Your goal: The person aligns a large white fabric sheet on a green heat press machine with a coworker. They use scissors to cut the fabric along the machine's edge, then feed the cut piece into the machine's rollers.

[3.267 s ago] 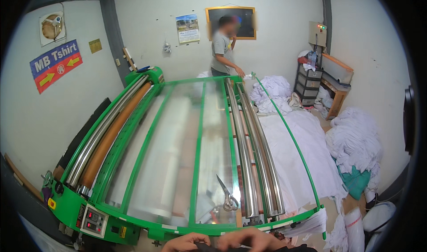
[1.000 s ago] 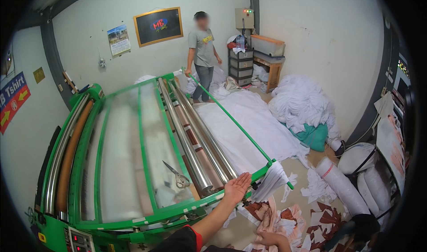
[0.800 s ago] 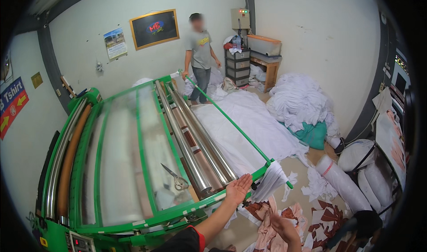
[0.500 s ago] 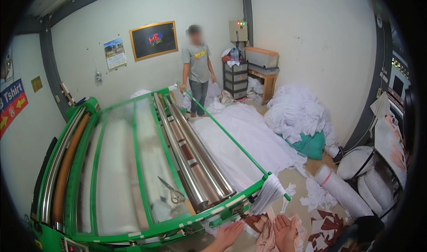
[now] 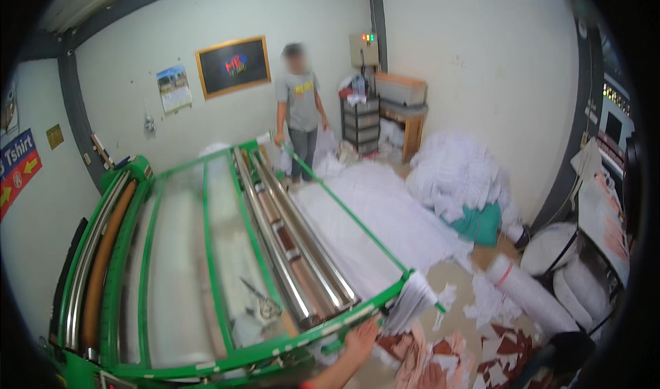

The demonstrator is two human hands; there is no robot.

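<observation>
My left hand (image 5: 361, 338) is at the front green rail (image 5: 323, 331) of a large machine, fingers extended; blur hides whether it touches. Lower and to the right, my right hand (image 5: 433, 375) shows partly at the bottom edge, apparently empty with fingers extended. Pink and brown cloth scraps (image 5: 408, 351) lie on the floor about it. A folded white cloth (image 5: 410, 302) hangs over the frame's near right corner, just beyond my hands. Steel rollers (image 5: 326, 272) run away from me along the machine. Scissors (image 5: 265, 304) rest on its pale bed, left of the rollers.
A person (image 5: 300, 107) stands at the far end, one hand at a long green bar (image 5: 357, 225). White cloth (image 5: 368, 210) spreads over the floor beside a big white heap (image 5: 459, 172). A wrapped roll (image 5: 533, 296) and brown scraps (image 5: 509, 354) lie at right.
My left hand has moved up and right to the machine's front rail. My right hand has dropped toward the bottom edge. The view has shifted slightly; the person still stands at the bar.
</observation>
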